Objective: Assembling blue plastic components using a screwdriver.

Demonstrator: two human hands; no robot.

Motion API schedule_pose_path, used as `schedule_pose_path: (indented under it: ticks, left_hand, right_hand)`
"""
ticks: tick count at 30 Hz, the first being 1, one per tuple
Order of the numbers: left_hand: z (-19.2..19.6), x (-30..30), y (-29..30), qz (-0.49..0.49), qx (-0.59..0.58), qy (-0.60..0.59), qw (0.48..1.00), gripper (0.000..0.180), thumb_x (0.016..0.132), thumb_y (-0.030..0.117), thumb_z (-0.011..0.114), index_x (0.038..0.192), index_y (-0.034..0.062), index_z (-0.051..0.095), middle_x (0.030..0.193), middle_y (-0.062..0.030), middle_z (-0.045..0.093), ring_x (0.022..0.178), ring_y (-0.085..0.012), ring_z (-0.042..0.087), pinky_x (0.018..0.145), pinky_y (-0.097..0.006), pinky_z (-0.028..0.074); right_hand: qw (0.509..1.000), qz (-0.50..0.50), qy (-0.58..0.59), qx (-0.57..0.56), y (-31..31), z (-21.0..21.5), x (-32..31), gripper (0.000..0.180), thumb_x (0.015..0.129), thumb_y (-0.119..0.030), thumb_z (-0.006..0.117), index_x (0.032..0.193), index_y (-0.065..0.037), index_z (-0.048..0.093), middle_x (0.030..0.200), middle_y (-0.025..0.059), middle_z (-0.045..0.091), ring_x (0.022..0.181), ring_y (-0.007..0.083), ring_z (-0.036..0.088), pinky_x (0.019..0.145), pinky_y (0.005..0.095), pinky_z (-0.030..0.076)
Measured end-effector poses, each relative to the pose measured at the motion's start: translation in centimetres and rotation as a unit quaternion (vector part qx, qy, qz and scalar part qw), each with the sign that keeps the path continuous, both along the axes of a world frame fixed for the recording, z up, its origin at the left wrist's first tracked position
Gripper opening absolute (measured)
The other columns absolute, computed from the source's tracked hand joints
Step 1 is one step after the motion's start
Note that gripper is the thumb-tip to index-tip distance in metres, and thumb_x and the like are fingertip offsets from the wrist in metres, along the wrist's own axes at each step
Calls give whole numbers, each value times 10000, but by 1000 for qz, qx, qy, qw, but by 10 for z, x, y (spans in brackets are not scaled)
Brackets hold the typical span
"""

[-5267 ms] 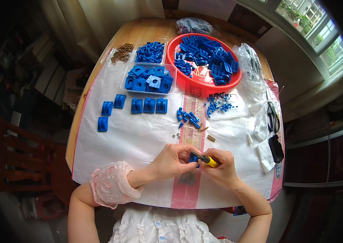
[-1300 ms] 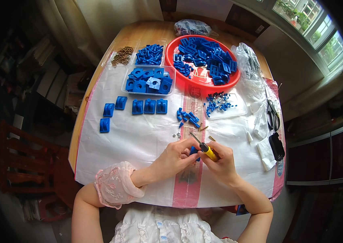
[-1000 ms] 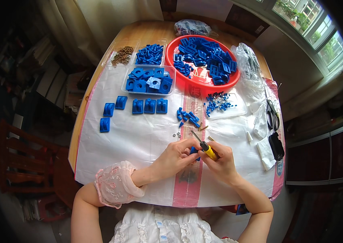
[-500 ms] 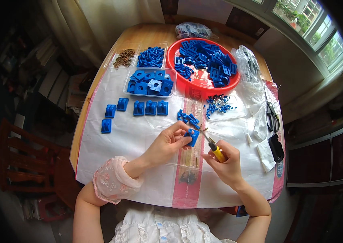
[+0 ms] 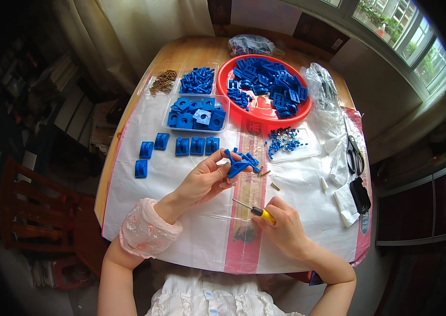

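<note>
My left hand pinches a blue plastic bracket, now tilted, with its upright piece showing between thumb and fingers. My right hand is closed round the yellow and black handle of a screwdriver; its shaft points up and left, and the tip is apart from the bracket. Just beyond the left hand lie several small blue pegs. Brass-coloured screws rest on the sheet between the hands and the pegs. Left of my left hand stand several blue assembled pieces.
A red basin of blue parts stands at the back. Clear boxes hold square blue plates, blue pegs and screws. A lid with tiny nuts and blue bits, scissors and a black case are at right.
The screwdriver has pulled back from the bracket, toward me, its tip swinging left. My left hand has moved slightly left and turned the bracket.
</note>
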State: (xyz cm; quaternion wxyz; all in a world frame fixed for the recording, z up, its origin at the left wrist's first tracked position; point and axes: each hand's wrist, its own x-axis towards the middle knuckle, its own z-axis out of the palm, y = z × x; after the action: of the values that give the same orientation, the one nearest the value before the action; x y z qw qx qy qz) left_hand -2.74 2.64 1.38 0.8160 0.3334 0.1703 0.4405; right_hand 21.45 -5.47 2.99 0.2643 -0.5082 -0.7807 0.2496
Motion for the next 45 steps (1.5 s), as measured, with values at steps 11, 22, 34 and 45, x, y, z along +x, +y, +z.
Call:
schedule_pose_path:
  ticks: [11, 22, 34, 45]
  left_hand:
    - [-2, 0, -1, -27, 20, 3, 999, 227, 1073, 171, 510, 1291, 135, 560, 1320, -230, 618, 783, -70, 475, 821, -240, 457]
    - [-8, 18, -22, -64, 94, 144, 983, 250, 1084, 130, 481, 1327, 85, 518, 1241, -98, 659, 1043, -97, 586, 910, -271, 466]
    - [-2, 37, -42, -7, 226, 264, 938, 222, 1044, 21, 515, 1264, 38, 543, 989, -45, 658, 903, -101, 630, 837, -253, 519]
    - [7, 37, -48, 6, 244, 322, 915, 215, 1010, -19, 555, 1218, 17, 593, 1050, -95, 726, 952, -132, 697, 851, -274, 572]
  right_hand:
    - [993, -12, 73, -89, 11, 18, 14, 113, 804, -77, 764, 833, 7, 695, 632, 82, 534, 538, 153, 510, 507, 323, 387]
    - [939, -69, 304, -146, 13, 20, 18, 88, 825, 38, 771, 818, 8, 689, 641, -51, 564, 541, -11, 433, 477, 186, 277]
    - [973, -60, 211, -74, 9, 23, 14, 100, 789, 36, 773, 757, 0, 685, 669, -34, 589, 550, 14, 442, 483, 220, 294]
    - [987, -19, 155, 23, 7, 19, 8, 127, 777, 14, 794, 770, 6, 668, 695, 105, 626, 525, 190, 528, 505, 320, 405]
